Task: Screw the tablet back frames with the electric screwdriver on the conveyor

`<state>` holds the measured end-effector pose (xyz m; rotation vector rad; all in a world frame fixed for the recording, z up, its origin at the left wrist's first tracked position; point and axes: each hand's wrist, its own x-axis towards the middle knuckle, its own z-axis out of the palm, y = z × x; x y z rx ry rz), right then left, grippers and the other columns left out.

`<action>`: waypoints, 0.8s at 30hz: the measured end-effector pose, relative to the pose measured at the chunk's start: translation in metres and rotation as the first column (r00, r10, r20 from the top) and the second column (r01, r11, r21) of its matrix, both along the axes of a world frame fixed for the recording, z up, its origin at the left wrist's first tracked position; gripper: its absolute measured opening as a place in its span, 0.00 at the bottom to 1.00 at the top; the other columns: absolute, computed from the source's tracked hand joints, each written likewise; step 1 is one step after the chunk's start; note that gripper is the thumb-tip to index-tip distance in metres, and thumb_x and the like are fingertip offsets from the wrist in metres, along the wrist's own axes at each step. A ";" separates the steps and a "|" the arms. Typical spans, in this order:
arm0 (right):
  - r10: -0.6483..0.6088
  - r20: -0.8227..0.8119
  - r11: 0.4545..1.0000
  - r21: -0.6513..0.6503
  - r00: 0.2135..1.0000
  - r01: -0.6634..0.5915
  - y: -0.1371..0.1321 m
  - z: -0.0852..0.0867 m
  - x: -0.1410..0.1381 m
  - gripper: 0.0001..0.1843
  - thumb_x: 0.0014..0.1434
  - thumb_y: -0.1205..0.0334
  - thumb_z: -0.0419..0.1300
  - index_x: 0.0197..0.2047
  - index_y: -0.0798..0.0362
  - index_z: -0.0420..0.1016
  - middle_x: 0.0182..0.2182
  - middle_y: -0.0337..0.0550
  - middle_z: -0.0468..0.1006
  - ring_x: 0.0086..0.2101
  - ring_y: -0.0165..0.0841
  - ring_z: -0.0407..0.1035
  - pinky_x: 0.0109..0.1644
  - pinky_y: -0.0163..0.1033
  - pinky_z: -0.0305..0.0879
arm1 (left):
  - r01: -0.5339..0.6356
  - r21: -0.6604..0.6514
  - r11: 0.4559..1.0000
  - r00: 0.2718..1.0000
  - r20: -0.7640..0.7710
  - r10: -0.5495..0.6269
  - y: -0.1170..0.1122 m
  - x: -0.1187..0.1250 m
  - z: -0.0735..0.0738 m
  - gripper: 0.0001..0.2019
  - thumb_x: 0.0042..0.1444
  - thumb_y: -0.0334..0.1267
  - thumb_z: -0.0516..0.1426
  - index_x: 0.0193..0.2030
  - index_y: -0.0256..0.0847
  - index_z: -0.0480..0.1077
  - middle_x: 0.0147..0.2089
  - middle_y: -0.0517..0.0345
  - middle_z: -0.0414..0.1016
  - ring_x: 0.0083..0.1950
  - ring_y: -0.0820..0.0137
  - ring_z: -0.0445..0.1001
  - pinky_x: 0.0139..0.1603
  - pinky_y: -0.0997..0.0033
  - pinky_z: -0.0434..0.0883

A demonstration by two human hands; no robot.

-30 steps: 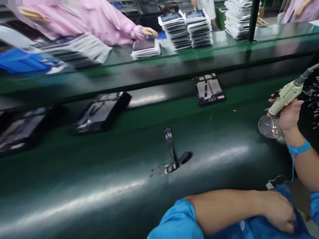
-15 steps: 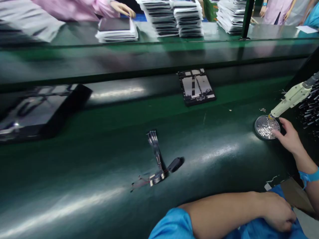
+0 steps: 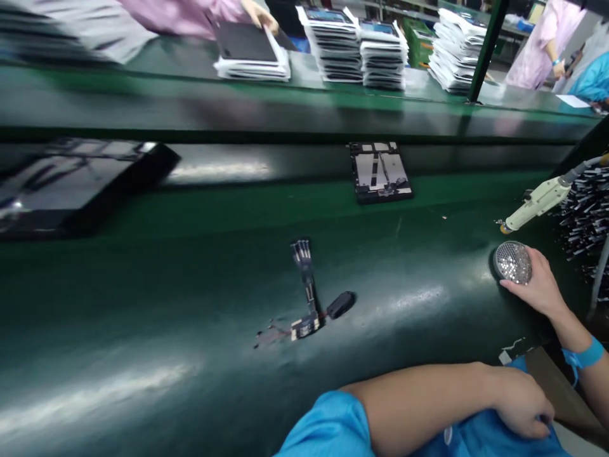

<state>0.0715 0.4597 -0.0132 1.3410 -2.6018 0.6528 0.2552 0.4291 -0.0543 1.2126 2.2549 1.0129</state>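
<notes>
Round dish (image 3: 512, 262) near the bench's (image 3: 166, 285) right edge sits in my right hand's (image 3: 541, 284) curved grip, only part-covered with shiny bits (image 3: 517, 269), while my left hand (image 3: 524, 405) curls loosely, contents hidden.

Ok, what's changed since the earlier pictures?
The right hand has let go of the screwdriver and now grips the round dish of small metal bits, drawn slightly closer, clear of the screwdriver. The left hand stays where it was, as do the tablet and cable on the table.
</notes>
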 end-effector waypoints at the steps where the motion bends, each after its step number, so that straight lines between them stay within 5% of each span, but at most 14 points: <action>1: 0.036 -0.003 0.999 0.021 0.999 -0.036 0.006 0.001 0.006 0.56 0.53 0.29 0.66 0.71 0.58 0.58 0.64 0.61 0.64 0.65 0.55 0.59 0.70 0.60 0.60 | 0.006 -0.007 1.000 1.000 -0.002 -0.006 0.000 -0.002 0.001 0.22 0.65 0.47 0.51 0.55 0.34 0.76 0.49 0.47 0.81 0.49 0.58 0.80 0.43 0.64 0.74; 4: 0.110 -0.009 0.992 0.064 0.994 -0.109 0.015 0.003 0.022 0.53 0.54 0.34 0.67 0.72 0.56 0.56 0.66 0.59 0.63 0.65 0.53 0.59 0.70 0.59 0.61 | 0.014 -0.020 1.000 1.000 -0.011 -0.014 0.002 -0.006 0.000 0.22 0.66 0.47 0.52 0.55 0.34 0.76 0.49 0.47 0.81 0.50 0.57 0.80 0.46 0.64 0.74; 20: 0.010 -0.051 0.999 0.039 0.999 -0.008 0.015 -0.013 0.033 0.52 0.58 0.25 0.60 0.70 0.57 0.61 0.67 0.63 0.61 0.65 0.57 0.60 0.66 0.63 0.65 | -0.008 0.052 0.999 1.000 -0.007 0.009 0.006 -0.015 -0.016 0.20 0.63 0.49 0.56 0.51 0.36 0.77 0.46 0.48 0.82 0.48 0.56 0.80 0.47 0.61 0.75; 24: 0.069 -0.166 0.997 0.050 0.984 -0.061 0.029 -0.015 0.053 0.46 0.67 0.32 0.56 0.75 0.55 0.55 0.71 0.63 0.56 0.70 0.58 0.53 0.71 0.70 0.53 | -0.016 0.105 0.994 1.000 -0.004 0.017 0.006 -0.014 -0.016 0.19 0.62 0.49 0.56 0.49 0.36 0.78 0.43 0.48 0.82 0.44 0.57 0.81 0.42 0.62 0.75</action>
